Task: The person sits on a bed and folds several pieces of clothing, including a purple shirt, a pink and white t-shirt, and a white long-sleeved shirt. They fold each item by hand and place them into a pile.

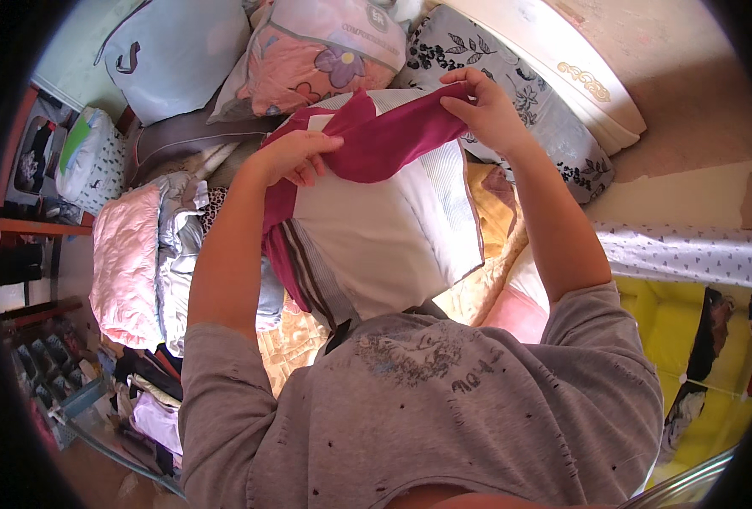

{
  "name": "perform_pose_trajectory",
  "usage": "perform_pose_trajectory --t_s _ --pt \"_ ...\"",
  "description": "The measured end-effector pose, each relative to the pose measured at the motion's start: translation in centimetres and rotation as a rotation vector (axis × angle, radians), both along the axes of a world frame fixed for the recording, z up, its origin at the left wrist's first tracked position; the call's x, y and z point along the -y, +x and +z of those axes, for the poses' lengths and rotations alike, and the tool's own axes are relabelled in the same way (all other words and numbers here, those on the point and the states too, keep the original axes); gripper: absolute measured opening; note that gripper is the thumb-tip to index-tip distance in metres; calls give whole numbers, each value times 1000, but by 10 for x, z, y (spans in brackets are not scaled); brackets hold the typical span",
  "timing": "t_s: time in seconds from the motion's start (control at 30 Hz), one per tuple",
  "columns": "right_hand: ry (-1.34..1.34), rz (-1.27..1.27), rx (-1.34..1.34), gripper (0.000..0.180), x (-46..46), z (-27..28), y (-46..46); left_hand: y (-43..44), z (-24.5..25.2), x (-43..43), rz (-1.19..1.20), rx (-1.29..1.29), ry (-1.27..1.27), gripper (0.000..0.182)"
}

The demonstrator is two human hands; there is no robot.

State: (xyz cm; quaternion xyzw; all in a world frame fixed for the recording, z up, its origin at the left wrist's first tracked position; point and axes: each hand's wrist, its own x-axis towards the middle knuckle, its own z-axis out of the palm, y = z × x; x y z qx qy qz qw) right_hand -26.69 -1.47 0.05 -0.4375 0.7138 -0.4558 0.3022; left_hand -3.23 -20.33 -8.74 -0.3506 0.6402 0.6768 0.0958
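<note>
Between my two hands a magenta cloth garment [389,143] is stretched out, with a narrow part running up to the right. My left hand [299,153] pinches its left part between thumb and fingers. The right end is gripped by my right hand [481,108], higher up. Beneath lies a white folded blanket or quilt [376,235] with striped edges and dark piping. More magenta cloth [280,207] hangs down along its left side; whether it is all one piece cannot be told.
Behind are a bagged floral quilt [334,57], a pale storage bag [172,57] and a leaf-patterned bag [478,57]. Pink bedding [128,261] and grey satin cloth [182,254] are piled left. A yellow shelf unit [656,318] stands right, and a metal-framed rack [89,394] lower left.
</note>
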Motion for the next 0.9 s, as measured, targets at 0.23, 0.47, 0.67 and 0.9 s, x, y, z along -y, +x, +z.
perform_pose_trajectory --t_s 0.23,0.47,0.67,0.9 --pt "-216 -154 -396 25 11 -22 -29 -11 -4 -5 -26 -62 -192 31" --pt "-289 -396 -599 15 14 -27 -114 -84 -8 -21 291 -427 -649 32" --pt "-228 -398 -578 18 13 -38 -162 -115 -17 -84 87 -228 -1199 49" --pt "-219 -414 -248 22 29 -30 -164 -154 -37 -136 26 -72 -1374 52"
